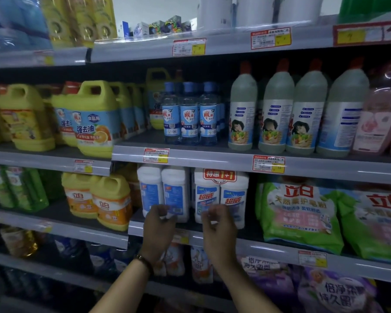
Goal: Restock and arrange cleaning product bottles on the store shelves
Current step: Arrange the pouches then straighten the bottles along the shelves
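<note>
On the shelf (269, 247), white bottles (221, 195) (twin-packed).

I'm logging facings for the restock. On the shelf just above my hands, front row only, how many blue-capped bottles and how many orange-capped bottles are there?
Small blue-capped bottles: 3
Tall orange-capped bottles: 4
Total: 7
More blue-capped ones show behind the front row, too hidden to count.
</note>
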